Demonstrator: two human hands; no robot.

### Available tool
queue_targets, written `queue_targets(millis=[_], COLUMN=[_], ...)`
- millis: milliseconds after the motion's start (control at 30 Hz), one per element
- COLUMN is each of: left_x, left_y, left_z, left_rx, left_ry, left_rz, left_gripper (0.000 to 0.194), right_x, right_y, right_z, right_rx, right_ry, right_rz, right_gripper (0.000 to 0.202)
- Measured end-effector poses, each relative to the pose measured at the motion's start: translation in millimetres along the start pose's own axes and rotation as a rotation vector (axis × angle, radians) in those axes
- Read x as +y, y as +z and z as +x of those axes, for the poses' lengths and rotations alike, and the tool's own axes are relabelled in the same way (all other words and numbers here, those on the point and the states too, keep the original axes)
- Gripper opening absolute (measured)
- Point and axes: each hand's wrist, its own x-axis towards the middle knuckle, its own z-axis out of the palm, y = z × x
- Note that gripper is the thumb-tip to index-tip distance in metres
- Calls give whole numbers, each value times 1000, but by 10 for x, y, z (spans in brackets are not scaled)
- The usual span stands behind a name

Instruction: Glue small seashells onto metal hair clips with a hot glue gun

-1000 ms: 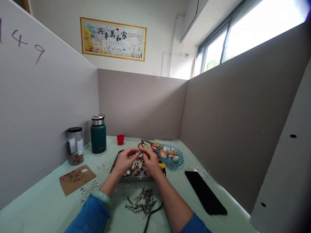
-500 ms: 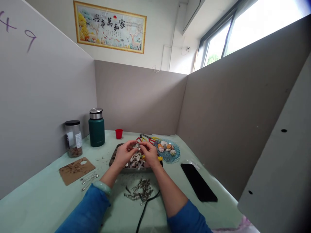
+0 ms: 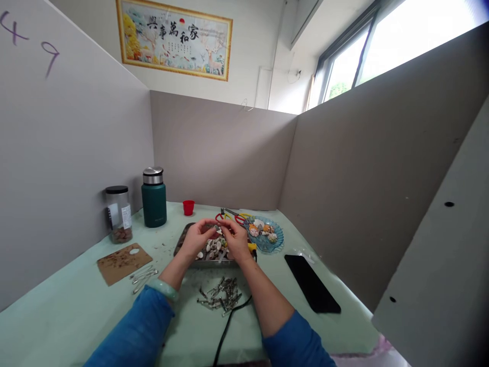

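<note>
"Head view: which step?"
"Looks like close handwork over shells in the tray. Left hand and right hand nearly together; can't tell if either grips a piece."
"Next move?"
"Likely calls for a steady pinch; metal bits lie nearer on the table."

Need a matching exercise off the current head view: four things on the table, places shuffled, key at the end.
Things
1. Tray
2. Small metal pieces
3. Blue plate
4. Red cup

Places
A. Just right of the green flask
B. Under the left hand and right hand
C. In a loose pile on the person's side of the tray
D. To the right of the tray, holding shells

Pairs: 1-B, 2-C, 3-D, 4-A
</note>
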Motion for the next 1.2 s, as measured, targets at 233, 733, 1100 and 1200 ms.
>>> queue_targets(millis=[233,733,1100,1200], left_x=[-36,31,-28,-55], left_y=[-10,-6,-35,-47], left_z=[14,13,44,57], left_rx=[-67,-36,-64,-66], left_ry=[-11,73,104,116], left_rz=[21,48,73,73], left_gripper=[42,30,26,25], right_x=[36,15,-71,-74], right_y=[-5,-28,-36,-39], right_z=[3,1,-13,-17], right_rx=[5,-49,-91,-107], right_ry=[2,-13,-108,-138], right_rz=[-10,-169,-263,-284], right_gripper=[18,18,15,14])
